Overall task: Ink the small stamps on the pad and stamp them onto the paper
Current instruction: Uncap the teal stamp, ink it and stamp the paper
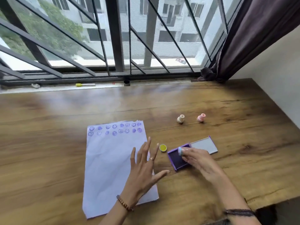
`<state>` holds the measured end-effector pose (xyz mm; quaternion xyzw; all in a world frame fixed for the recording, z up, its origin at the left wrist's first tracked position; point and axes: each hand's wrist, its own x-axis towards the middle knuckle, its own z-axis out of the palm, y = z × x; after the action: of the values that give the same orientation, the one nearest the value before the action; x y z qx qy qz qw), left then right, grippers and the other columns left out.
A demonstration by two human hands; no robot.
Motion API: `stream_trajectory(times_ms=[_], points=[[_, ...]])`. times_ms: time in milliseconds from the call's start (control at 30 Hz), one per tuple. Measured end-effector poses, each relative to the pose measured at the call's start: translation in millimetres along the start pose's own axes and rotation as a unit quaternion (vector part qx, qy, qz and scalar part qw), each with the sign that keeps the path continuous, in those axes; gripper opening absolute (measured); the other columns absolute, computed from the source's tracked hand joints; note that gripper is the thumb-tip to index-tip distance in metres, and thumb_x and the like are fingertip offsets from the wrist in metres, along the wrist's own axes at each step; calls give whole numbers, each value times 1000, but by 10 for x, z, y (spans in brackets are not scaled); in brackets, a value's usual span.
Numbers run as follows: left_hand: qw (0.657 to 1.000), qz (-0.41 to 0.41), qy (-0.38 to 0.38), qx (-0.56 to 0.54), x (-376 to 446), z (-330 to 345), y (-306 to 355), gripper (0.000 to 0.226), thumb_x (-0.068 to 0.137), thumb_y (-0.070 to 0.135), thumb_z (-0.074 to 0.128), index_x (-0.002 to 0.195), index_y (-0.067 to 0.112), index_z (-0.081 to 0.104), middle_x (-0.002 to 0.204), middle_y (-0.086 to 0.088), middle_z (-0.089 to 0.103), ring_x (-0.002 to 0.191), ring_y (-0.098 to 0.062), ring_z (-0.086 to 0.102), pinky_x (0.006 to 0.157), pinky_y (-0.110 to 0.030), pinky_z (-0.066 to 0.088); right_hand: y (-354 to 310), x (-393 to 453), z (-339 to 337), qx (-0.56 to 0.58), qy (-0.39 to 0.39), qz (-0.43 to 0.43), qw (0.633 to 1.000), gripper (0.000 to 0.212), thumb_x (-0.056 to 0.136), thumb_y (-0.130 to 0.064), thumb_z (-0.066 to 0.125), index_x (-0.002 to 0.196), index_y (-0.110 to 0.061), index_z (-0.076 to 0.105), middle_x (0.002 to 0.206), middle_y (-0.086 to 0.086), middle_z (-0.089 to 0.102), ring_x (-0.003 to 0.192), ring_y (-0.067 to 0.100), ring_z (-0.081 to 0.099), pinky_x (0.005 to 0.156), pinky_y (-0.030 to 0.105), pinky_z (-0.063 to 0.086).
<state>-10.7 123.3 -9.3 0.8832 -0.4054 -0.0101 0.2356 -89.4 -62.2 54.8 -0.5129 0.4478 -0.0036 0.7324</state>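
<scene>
White paper [110, 161] lies on the wooden table with two rows of purple prints along its far edge. My left hand [144, 169] rests on its right edge, fingers spread, holding nothing. To the right, the purple ink pad [176, 159] sits with its lid [203, 145] swung flat behind it. My right hand [197, 161] pinches a small pale blue stamp [179, 151] and holds it over the pad's dark surface. A yellow stamp [163, 147] lies between paper and pad. Farther back stand a cream stamp [180, 119] and a pink stamp [201, 118].
The table [243, 135] ends at a window sill with metal bars behind. A yellow-capped marker [85, 84] and a small dark cap [126, 82] lie on the sill. A dark curtain [240, 38] hangs at the right, beside a white wall.
</scene>
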Motion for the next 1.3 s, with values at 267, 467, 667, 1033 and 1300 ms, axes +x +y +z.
stream_trajectory(times_ms=[267,467,667,1033,1300], points=[[992,-116,-18,45,-650,-597,-1196,65,89,64,13,129,24,45,142,3,31,135,-19,18,108,-38,6,449,-365,970,163,-60,39,984,17,82,0,59,94,8,67,84,13,72,67,12,70,63,17,58],[986,-158,-43,43,-796,-799,-1772,75,82,73,11,128,28,49,138,-12,47,128,-23,24,101,-41,13,467,-436,1983,-25,-86,-19,996,14,78,-4,69,91,-1,70,89,14,70,77,16,67,68,14,56],[987,-141,-57,44,-811,-802,-1856,73,82,73,12,128,30,49,135,-13,50,123,-24,32,102,-42,17,342,-189,2596,-324,12,-185,928,13,66,-15,74,77,-10,72,73,1,70,70,12,63,71,27,51],[990,-127,-38,38,-840,-751,-1892,65,77,67,36,130,31,47,138,-10,48,127,-23,30,105,-42,14,59,-14,3069,-535,21,-344,771,13,76,-3,56,85,-3,67,92,16,69,86,32,62,73,39,50],[990,-129,-47,18,-847,-763,-1895,64,77,67,36,131,33,45,140,-8,46,128,-21,30,108,-37,2,407,186,3191,-636,15,-351,687,13,80,0,45,79,0,58,87,17,60,80,35,55,63,37,36]])
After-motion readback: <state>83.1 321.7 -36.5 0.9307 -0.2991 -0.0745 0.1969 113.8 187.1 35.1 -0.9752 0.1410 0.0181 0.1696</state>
